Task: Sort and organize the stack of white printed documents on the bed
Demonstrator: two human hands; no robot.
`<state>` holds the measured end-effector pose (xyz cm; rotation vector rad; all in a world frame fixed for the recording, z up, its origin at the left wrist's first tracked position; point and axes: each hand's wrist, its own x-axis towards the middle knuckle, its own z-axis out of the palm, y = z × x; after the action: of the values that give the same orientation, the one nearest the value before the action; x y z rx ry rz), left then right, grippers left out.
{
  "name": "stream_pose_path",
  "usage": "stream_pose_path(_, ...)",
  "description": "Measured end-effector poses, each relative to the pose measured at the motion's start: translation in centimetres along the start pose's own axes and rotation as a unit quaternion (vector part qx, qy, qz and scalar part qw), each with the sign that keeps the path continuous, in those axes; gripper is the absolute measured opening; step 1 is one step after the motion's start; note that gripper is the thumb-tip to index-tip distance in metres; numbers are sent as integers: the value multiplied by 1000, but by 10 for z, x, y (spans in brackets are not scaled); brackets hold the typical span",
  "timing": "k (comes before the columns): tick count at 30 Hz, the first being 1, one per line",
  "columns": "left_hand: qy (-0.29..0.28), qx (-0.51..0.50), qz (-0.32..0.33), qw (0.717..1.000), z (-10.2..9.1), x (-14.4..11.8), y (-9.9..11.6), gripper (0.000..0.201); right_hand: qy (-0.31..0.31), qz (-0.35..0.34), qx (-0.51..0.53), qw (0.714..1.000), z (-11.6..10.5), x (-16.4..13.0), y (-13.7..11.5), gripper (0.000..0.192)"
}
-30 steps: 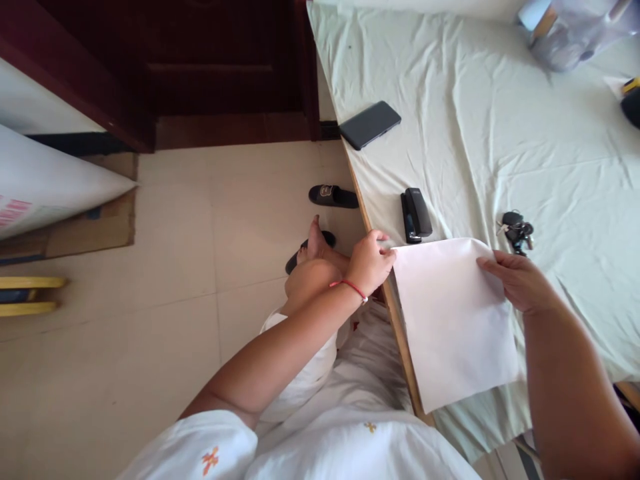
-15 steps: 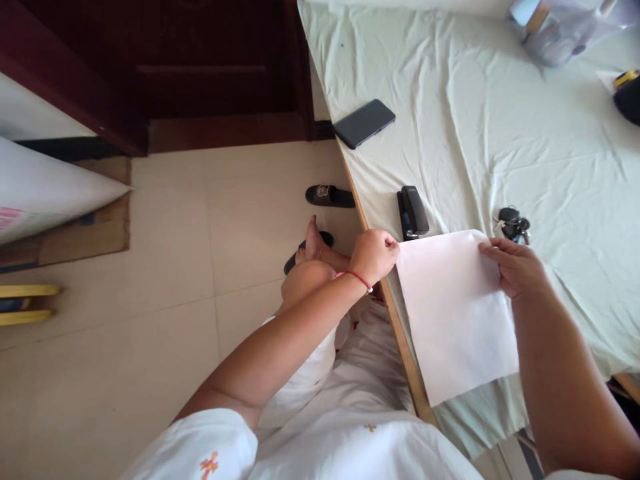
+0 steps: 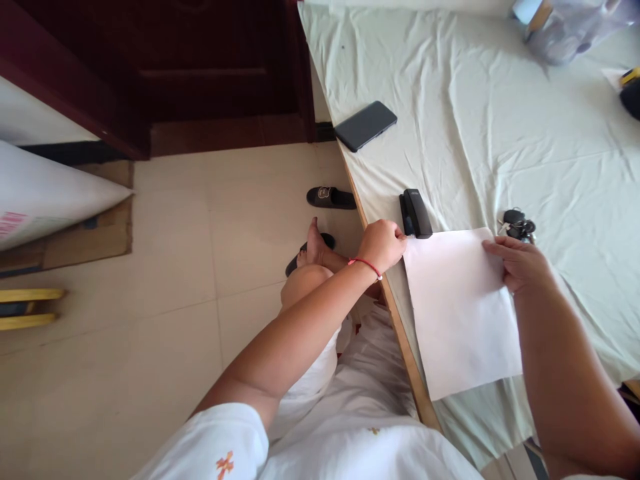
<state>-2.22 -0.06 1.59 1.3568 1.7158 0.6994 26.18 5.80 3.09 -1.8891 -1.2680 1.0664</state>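
Observation:
A blank white sheet of paper (image 3: 463, 313) is stretched between my two hands over the near edge of the table; whether it is one sheet or a stack I cannot tell. My left hand (image 3: 384, 245) pinches its far left corner. On the far right corner, my right hand (image 3: 517, 263) has the thumb on top and the other fingers partly hidden. A black stapler (image 3: 416, 213) lies just beyond the paper's far edge, close to my left fingertips. Black keys (image 3: 520, 225) sit just past my right hand.
A dark phone (image 3: 367, 126) lies at the table's left edge. The table carries a wrinkled pale green cloth (image 3: 465, 127). Far right are a plastic bag (image 3: 565, 37) and a black and yellow object (image 3: 631, 93). Below, a black slipper (image 3: 330, 197) rests on the tiled floor.
Both hands and the paper have shifted slightly away from me, and the far edge now meets the near end of the stapler. My grip on both corners is kept.

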Motion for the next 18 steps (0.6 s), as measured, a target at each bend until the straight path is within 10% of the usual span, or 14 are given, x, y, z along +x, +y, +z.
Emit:
stream_pose_path(7, 48, -10, 33, 998, 7, -2, -3, 22, 30, 74, 61, 995, 3, -2, -16, 15)
stream_pose_path(14, 73, 65, 340, 935, 18, -7, 1, 55, 49, 72, 69, 994, 3, 3, -16, 19)
stream_pose_path(18, 41, 135, 354, 925, 22, 3, -3, 53, 60, 65, 73, 993, 2, 9, -11, 17)
